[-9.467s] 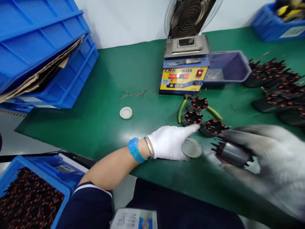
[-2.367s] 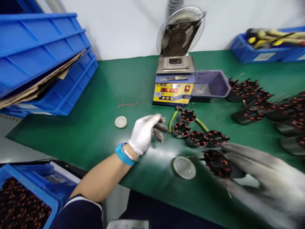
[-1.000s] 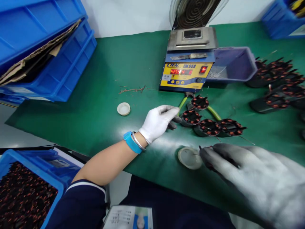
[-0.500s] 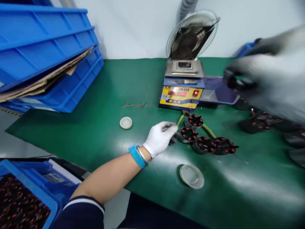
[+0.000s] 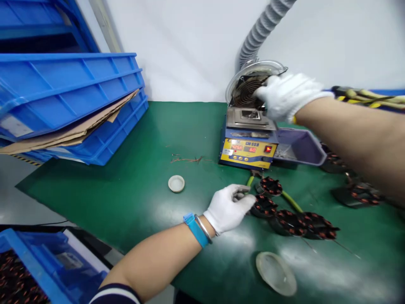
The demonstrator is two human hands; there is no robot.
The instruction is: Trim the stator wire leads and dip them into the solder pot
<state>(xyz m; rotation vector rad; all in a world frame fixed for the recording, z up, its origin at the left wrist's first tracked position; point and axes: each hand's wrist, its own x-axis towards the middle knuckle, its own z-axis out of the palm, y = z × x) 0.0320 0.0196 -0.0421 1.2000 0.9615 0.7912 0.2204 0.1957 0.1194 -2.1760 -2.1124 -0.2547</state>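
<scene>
My left hand (image 5: 230,209), in a white glove, rests on the green table. Its curled fingers meet the rim of the nearest wound stator (image 5: 265,206), a black ring with copper windings. More such stators (image 5: 290,222) lie beside it in a cluster. Green-handled pliers (image 5: 291,201) lie partly beneath them. My right hand (image 5: 286,96), gloved too and slightly blurred, is raised above the solder pot (image 5: 248,145), in front of its round hood. Its fingers are drawn together, pointing down; what they hold, if anything, is hidden.
A purple bin (image 5: 297,145) stands right of the pot. More stators (image 5: 360,194) lie under my right forearm. Two shallow pale dishes, one small (image 5: 176,183) and one larger (image 5: 276,273), and wire scraps (image 5: 186,159) are on the table. Blue crates (image 5: 72,93) are stacked left.
My right hand has moved left from the right side to above the solder pot. My left hand keeps its place at the stators. The view has tilted up, so things appear lower.
</scene>
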